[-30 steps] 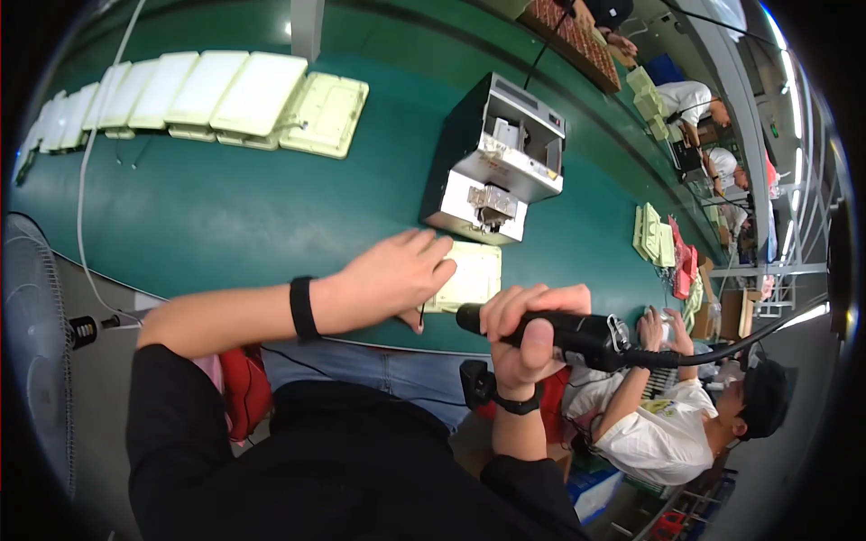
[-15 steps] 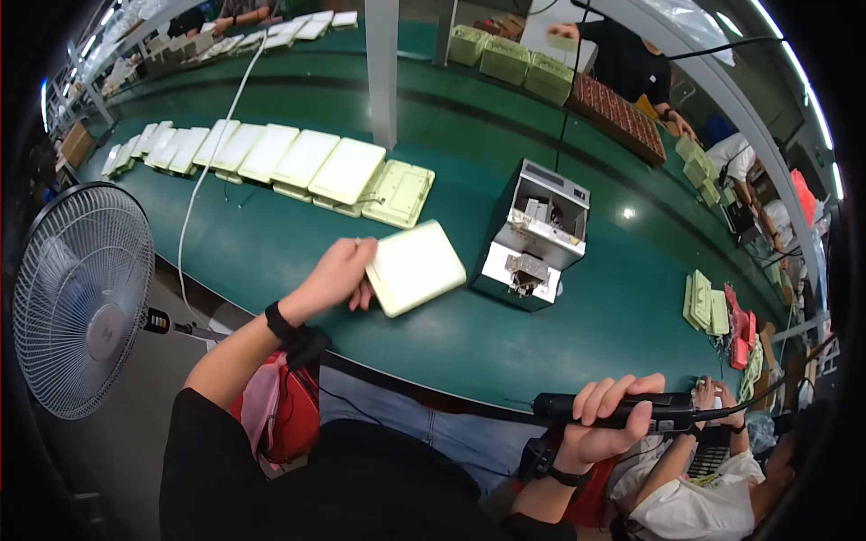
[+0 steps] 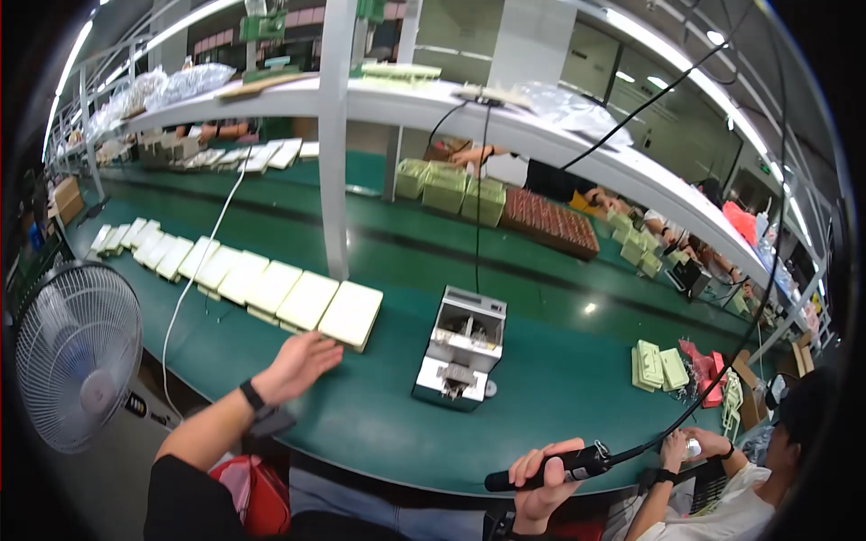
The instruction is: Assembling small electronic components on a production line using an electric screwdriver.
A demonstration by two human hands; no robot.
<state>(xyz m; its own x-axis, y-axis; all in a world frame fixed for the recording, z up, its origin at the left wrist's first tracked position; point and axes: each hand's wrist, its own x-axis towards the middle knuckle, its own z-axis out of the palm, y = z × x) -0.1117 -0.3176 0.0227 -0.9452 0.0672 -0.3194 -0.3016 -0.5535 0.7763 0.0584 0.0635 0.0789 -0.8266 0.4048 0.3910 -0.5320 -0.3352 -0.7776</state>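
Head view: the left hand [image 3: 300, 368] hung empty, loosely spread, near pale panels [image 3: 350, 316] at eight o'clock; the right hand [image 3: 545, 491], five o'clock, encircled a black tool [image 3: 588, 461] (presumably for control).

A passable gap separates white panels [image 3: 307, 302] and machine [image 3: 442, 383].

The flat covers [image 3: 350, 314] look like smooth, hard plastic, and the hand tool [image 3: 586, 461] looks like black plastic with a little shine. The table top [image 3: 379, 415] is smooth and a bit glossy, and the machine [image 3: 461, 353] has shiny bare metal at its front. The post [image 3: 334, 153] looks like smooth metal, the bag [image 3: 573, 110] is crinkly, clear plastic, and the sleeve [image 3: 191, 498] is dull cloth.
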